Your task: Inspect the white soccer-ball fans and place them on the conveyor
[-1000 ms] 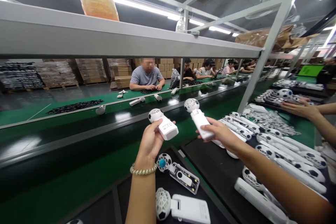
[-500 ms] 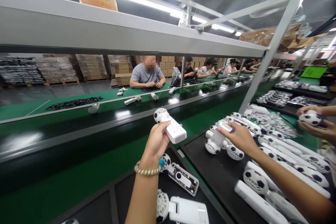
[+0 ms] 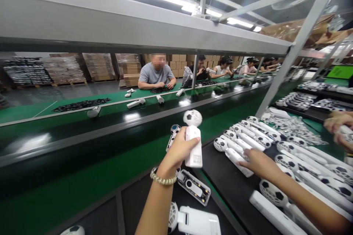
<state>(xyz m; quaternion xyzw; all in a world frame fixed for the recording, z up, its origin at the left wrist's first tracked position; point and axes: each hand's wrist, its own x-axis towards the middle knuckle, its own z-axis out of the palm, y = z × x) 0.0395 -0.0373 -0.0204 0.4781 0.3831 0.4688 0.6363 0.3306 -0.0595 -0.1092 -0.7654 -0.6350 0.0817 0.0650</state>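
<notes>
Head view shows two bare hands, well apart from each other. The left hand [image 3: 180, 145] is clamped on a white plastic handheld device with a round football-patterned head [image 3: 194, 152]; it stands almost upright in the air, near the far end of the near black tray [image 3: 143, 194]. The right hand [image 3: 257, 159] has its fingers on a similar white device [image 3: 238, 161], which lies near the far edge of the right black tray [image 3: 220, 178]; whether they grip it, I cannot tell. More such devices fill rows in that tray. Close to the near tray's right edge lies an uncovered device with clear casing and yellow squares [image 3: 194, 187], and below it a covered white rectangular one [image 3: 200, 221]. Beyond the right tray lies a tangled heap of white cords [image 3: 293, 130].
</notes>
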